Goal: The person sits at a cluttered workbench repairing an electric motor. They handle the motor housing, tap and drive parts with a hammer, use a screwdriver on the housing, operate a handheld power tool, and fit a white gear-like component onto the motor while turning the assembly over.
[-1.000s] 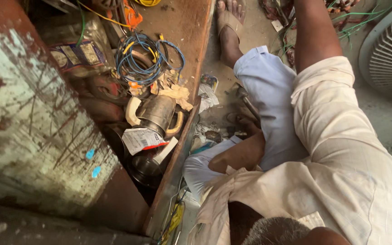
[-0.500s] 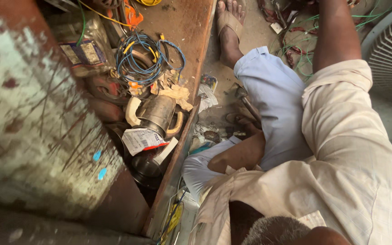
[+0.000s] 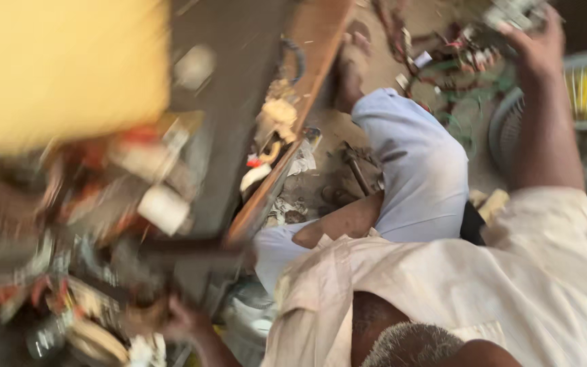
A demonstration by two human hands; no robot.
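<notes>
The view is heavily blurred. My right hand (image 3: 537, 47) is stretched far out at the top right, above a tangle of green and red wires (image 3: 458, 71) on the floor. Its fingers are closed on a small grey wired part (image 3: 516, 12). My left hand (image 3: 183, 319) is low at the left, in among blurred clutter (image 3: 103, 224) on a shelf, and touches a brown object (image 3: 145, 316). Whether it holds anything is not visible. My cream shirt (image 3: 470, 285) and light blue trousers (image 3: 416, 163) fill the middle.
A brown wooden shelf edge (image 3: 293, 136) runs diagonally between the clutter and the floor. A round fan grille (image 3: 582, 102) stands at the right. A bare foot (image 3: 351, 68) and dark tools (image 3: 356, 166) lie on the dirty floor. A yellow blur (image 3: 62, 68) covers the top left.
The view has swung sharply and blurred. My right arm has reached farther out to the wire tangle, and my left hand has come into view in the shelf clutter.
</notes>
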